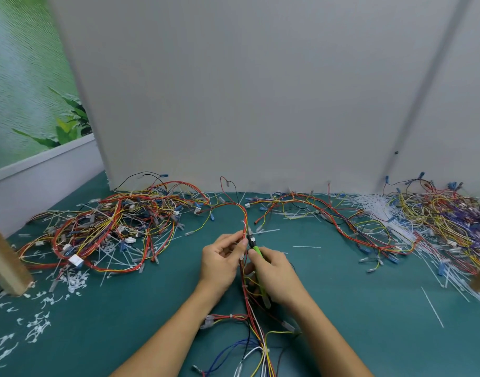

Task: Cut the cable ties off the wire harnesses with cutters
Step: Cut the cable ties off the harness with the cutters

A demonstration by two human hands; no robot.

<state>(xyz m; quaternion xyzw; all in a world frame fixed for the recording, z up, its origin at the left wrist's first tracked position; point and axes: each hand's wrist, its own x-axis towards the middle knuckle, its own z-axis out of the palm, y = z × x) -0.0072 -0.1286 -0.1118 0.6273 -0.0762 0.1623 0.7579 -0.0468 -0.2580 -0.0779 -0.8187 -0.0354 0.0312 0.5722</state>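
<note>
Mid-frame, the left hand point(222, 258) pinches a harness point(245, 292); the right hand point(274, 273) grips green cutters point(256, 250) at a tie; snipped ties point(37, 325) litter lower left; tangled piles point(437, 213) seemingly remain.

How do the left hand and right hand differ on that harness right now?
The left hand pinches the red-and-yellow harness in its fingertips; the right hand curls round the green-handled cutters, dark tip at the bundle. The left hand lies left of the harness, the right hand right of it and slightly nearer the camera. Both work the same harness above the green table.
</note>
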